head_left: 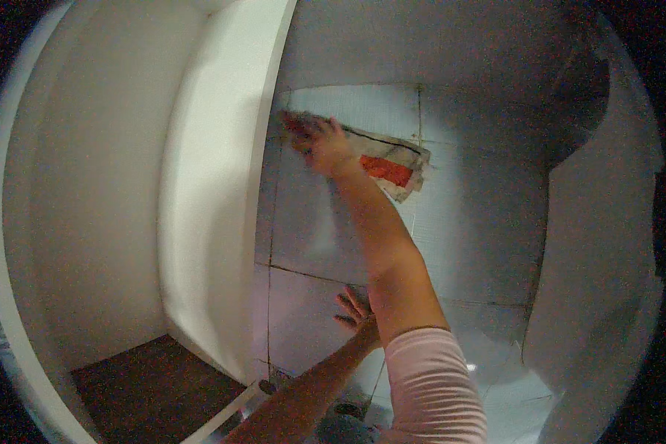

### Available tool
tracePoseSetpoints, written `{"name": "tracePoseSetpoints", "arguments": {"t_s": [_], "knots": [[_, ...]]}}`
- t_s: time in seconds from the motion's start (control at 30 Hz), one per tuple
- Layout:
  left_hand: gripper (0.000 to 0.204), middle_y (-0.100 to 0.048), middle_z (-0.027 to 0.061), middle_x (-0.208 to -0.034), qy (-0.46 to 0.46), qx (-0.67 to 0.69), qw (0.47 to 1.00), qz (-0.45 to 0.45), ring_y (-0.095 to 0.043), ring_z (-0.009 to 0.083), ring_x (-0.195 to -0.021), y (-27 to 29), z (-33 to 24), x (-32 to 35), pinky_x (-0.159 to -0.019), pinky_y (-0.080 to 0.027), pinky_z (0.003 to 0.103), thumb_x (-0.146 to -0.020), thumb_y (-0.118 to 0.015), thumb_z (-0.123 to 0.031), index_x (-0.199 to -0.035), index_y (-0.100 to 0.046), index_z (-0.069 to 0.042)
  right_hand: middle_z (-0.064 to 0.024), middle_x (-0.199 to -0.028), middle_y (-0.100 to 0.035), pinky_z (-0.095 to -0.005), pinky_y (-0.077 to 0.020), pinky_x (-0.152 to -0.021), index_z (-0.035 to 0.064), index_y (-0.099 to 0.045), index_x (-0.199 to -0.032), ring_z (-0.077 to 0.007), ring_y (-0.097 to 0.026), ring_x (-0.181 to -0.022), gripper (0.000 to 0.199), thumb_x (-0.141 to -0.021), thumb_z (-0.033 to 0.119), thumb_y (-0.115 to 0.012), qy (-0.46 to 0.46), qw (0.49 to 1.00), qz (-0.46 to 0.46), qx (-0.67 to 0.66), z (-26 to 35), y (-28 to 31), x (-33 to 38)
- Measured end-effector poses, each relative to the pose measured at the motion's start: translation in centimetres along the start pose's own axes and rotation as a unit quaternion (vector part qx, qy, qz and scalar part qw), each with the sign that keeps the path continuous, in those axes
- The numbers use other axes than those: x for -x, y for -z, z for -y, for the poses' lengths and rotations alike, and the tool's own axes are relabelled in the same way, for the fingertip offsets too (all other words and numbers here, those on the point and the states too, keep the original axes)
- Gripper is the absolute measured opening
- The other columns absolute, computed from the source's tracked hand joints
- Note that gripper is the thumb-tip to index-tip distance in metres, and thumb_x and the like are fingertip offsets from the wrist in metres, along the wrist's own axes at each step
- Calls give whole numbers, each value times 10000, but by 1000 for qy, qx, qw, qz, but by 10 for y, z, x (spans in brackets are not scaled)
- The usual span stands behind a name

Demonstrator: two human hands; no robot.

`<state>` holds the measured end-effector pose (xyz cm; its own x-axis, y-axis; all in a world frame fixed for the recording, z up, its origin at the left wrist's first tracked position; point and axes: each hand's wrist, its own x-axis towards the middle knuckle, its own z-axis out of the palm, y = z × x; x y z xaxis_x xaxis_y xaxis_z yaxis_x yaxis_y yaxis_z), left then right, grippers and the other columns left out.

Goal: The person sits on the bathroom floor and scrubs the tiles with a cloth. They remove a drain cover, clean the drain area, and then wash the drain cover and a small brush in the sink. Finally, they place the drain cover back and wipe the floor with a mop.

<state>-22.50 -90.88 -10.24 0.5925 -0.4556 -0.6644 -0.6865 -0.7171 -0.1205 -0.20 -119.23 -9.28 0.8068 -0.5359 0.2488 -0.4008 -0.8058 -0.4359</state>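
Landmark: we take the tiled wall [466, 222] as our reference, pale tiles with dark grout lines.
Cloth: a crumpled white rag [392, 159] with an orange-red patch, pressed flat on the tiled wall in its upper row of tiles, close to the white frame [214, 185] that edges the wall on the left.
Right hand: our right hand [320, 142] is raised high on the tiled wall, fingers curled over the left end of the rag and clamping it to the tile — most of the cloth trails out to the right of the hand.
Left hand: our left hand [354, 311] lies low on the tiled wall, well below the rag, fingers spread wide and flat on a tile, holding nothing.
Risk, slip: we judge the braced palm could slide if the tile is wet, since much of our weight seems to lean on it.
Risk, cloth: gripped at one end only, the rag may fold or drop from the wall — a loose hold would cause that.
Below: dark floor [148, 385] at the foot of the wall, left.
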Motion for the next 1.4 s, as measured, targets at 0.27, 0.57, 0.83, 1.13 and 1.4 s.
{"name": "tracePoseSetpoints", "arguments": {"t_s": [0.27,0.57,0.83,1.13,1.4], "knots": [[1448,332,321,-1287,24,95,979,181,262,546,-1178,85,-6,14,-848,-39,756,-444,-850,-399,-1306,286,-147,-171,-1278,-387,-485,-236,-1004,81,-510,-1148,-368,-335,-1199,424,-726,41,-518,-254,929,-199,-180,27,115,240],[1271,220,409,-1284,-142,65,987,46,178,542,-1222,74,23,19,-892,-102,720,-563,-784,-413,-1353,149,-65,-198,-1335,-340,-534,-193,-1016,79,-437,-1246,-373,-302,-1241,444,-850,280,-445,-345,907,-106,217,10,111,348],[517,-277,112,-1385,-348,46,837,-420,-208,389,-1266,164,16,-133,-980,-169,602,-824,-532,-299,-1290,-373,-142,-186,-1336,-344,-542,-195,-1010,87,-417,-1261,-375,-307,-1235,465,-838,277,-449,-335,907,-125,223,16,100,346],[495,-226,61,-1418,-396,-3,833,-386,-97,344,-1321,208,4,-247,-997,-100,609,-884,-325,-485,-1320,-347,-252,-160,-1367,-302,-528,-129,-1032,118,-364,-1306,-358,-233,-1277,475,-859,273,-412,-361,900,-97,223,9,99,354],[507,-265,173,-1379,-261,90,880,-388,-225,373,-1267,264,92,-350,-1044,-157,457,-887,-297,-469,-1280,-423,-174,-177,-1322,-359,-541,-165,-1022,110,-401,-1274,-371,-294,-1242,460,-850,286,-428,-336,903,-103,246,9,101,354]]}}
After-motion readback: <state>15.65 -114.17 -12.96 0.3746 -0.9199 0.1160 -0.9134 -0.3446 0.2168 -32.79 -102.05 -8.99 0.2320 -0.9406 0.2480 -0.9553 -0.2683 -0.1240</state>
